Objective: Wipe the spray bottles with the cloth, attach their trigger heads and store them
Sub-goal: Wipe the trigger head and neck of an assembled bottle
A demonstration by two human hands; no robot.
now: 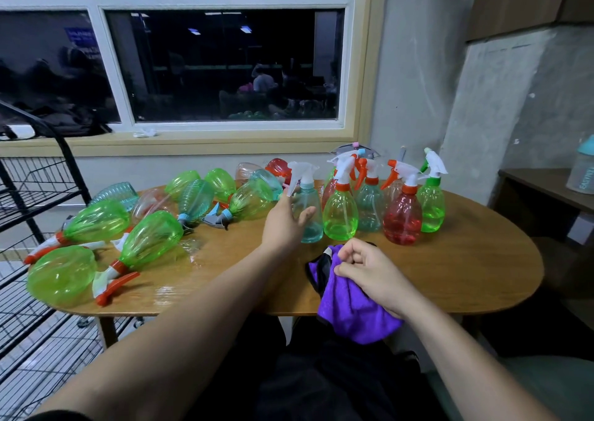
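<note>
Left hand, fingers spread wide, beside upright teal spray bottle w/ white trigger head, mid counter; contact unclear. Right hand bunches fuzzy purple cloth at near edge. Judged: teal bottle finished. Next: fetch lying green bottle from left pile. Glossy translucent plastic, prob. slippery.

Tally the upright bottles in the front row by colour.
Green bottles: 2
Teal bottles: 2
Red bottles: 1
Total: 5. More stand behind them, partly hidden and not counted.
</note>
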